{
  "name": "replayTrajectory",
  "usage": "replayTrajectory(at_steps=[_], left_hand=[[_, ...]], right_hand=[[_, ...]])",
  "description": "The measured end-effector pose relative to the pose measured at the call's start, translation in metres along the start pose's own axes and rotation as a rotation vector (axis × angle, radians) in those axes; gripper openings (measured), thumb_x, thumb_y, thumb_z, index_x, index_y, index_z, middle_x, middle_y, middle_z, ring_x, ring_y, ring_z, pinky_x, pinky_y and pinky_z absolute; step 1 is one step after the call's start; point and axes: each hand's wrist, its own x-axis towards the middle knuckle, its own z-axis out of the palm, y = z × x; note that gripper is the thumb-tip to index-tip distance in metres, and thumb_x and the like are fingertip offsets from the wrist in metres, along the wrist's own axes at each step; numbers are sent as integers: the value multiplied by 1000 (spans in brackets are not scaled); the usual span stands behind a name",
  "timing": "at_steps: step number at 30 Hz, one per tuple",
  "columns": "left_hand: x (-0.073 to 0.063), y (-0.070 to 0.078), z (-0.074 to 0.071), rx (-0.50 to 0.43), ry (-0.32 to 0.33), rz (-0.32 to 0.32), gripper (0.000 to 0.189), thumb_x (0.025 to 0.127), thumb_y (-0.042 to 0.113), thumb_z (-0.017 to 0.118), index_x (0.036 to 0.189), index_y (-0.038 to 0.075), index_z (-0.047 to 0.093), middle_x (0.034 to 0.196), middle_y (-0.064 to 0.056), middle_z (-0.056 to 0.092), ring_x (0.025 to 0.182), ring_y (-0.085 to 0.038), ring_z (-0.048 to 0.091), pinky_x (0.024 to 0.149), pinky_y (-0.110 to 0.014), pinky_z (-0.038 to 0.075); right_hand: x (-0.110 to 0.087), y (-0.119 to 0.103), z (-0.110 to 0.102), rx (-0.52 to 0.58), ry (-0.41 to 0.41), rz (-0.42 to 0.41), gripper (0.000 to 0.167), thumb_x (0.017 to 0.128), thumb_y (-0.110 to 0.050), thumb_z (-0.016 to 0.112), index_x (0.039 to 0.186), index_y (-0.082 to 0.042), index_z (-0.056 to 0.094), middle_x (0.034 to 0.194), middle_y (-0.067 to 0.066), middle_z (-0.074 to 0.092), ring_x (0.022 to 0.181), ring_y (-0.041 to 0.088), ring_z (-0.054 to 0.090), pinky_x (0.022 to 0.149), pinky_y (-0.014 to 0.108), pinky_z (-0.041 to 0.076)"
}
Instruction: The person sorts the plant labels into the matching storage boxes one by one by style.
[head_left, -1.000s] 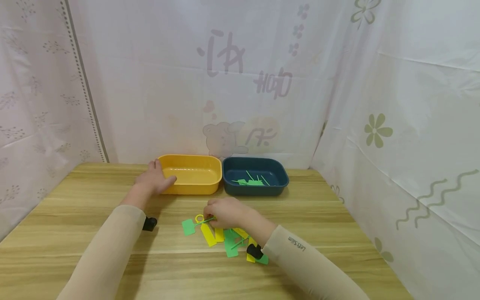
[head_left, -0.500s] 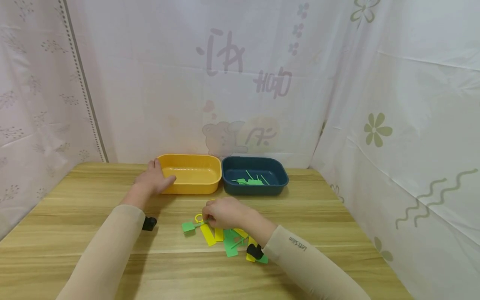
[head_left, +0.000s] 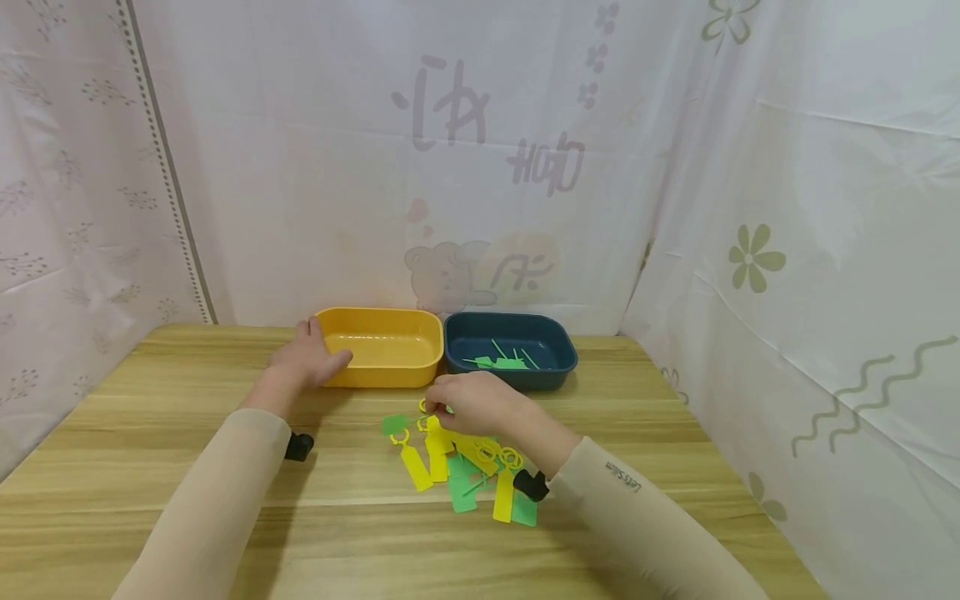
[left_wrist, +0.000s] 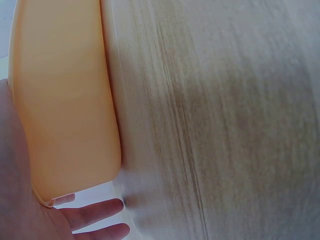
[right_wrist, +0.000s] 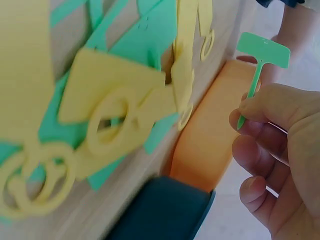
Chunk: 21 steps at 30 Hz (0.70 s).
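Note:
In the head view my right hand (head_left: 476,404) is just above a loose pile on the table. Between thumb and index finger it pinches the stem of a green T-shaped plant label (right_wrist: 263,50), whose flat head points up in the right wrist view. Beneath it lie several yellow loop tags (head_left: 504,497) mixed with green labels (head_left: 461,485). My left hand (head_left: 306,360) rests on the left end of a yellow bin (head_left: 382,377), its thumb along the near rim. The left wrist view has its fingers (left_wrist: 95,212) stretched past the bin's corner.
Right of the yellow bin, side by side, stands a dark blue bin (head_left: 546,380) with several green labels (head_left: 510,363) inside. Both bins are at the back of the wooden table (head_left: 360,542), before a patterned curtain (head_left: 300,167).
My right hand has lifted the green label and moved it slightly right and toward the bins, uncovering more yellow tags. The left hand stays on the yellow bin.

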Motion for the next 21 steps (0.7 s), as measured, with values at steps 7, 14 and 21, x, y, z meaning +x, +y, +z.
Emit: replayTrajectory(at_steps=[7,14,21], left_hand=[[1,0,0,5,12,4,111,106,63,37,167,-17,-11,177,-41,-3,132,-66,58,108,-79,46],[4,0,0,2,3,2,110,107,62,37,167,-16,-12,177,-41,-5,134,-67,56,110,-81,43],[1,-1,0,1,4,2,111,107,64,36,167,-16,-11,177,-41,-4,132,-67,58,109,-78,46]], right_hand=[[-13,21,-6,29,11,76,19,105,-19,70,120,-21,81,110,-9,72,90,11,62,87,29,59],[-30,52,-14,19,69,129,11,104,-17,72,110,-21,80,107,-7,73,86,12,62,84,33,59],[-47,81,-20,39,118,226,13,104,-19,72,114,-19,80,113,-3,77,98,18,71,88,38,61]])
